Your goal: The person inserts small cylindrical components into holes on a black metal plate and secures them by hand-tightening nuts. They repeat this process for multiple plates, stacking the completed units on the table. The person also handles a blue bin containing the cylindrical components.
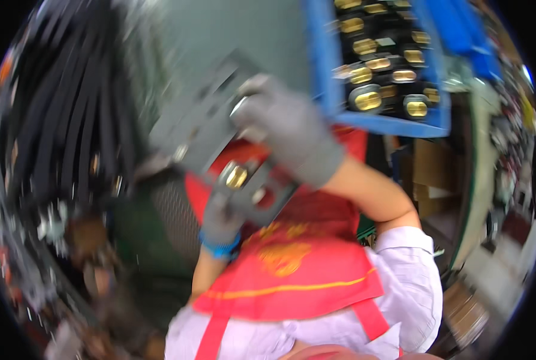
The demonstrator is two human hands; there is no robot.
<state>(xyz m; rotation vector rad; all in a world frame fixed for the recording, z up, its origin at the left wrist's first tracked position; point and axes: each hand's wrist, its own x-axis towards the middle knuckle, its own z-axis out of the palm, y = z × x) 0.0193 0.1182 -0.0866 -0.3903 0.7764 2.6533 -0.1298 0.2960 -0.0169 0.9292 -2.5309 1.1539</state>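
Observation:
My left hand (223,210), in a grey glove with a blue band at the wrist, is closed on the lower part of a dark grey metal plate (274,207) with a round hole. A gold-and-black oval fitting (237,176) sits on this part, just above my fingers. Farther up lies a flat grey section with slots (190,123); motion blur hides whether it is one piece with the lower part. My right hand (289,129), also gloved, has its fingers curled at that section's right edge. Something small and shiny shows at the fingertips, too smeared to name.
A blue bin (388,124) of black fittings with gold-coloured ends stands at the upper right. Many long dark strips (70,120) lie at the left of the grey-green worktop (238,27). A cardboard box (433,168) sits below the bin. My red apron (304,282) is close beneath the plate.

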